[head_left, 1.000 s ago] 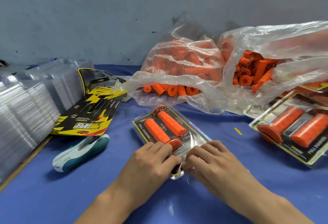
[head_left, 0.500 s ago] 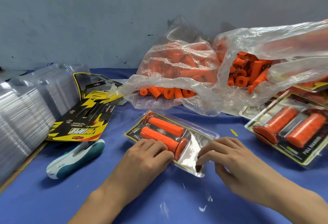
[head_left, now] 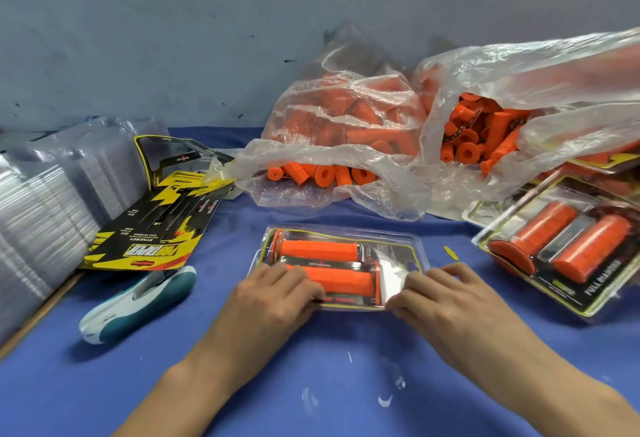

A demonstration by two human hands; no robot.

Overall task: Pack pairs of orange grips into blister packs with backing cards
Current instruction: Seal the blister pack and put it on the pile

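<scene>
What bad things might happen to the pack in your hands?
The left hand and right hand hold the blister pack only at its ends; if it bends, the two grips inside might slip out of place. Loose grips lie at the open mouth of the plastic bag just behind, so a bump might roll some out.

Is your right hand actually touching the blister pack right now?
Touching. Head view: curled fingertips of the right hand sit on the right end of the blister pack, with no gap.

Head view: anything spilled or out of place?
Minor: a yellow scrap lies on the cloth right of the pack; white flecks dot the cloth nearer the camera. Nothing spilled or damaged.
</scene>
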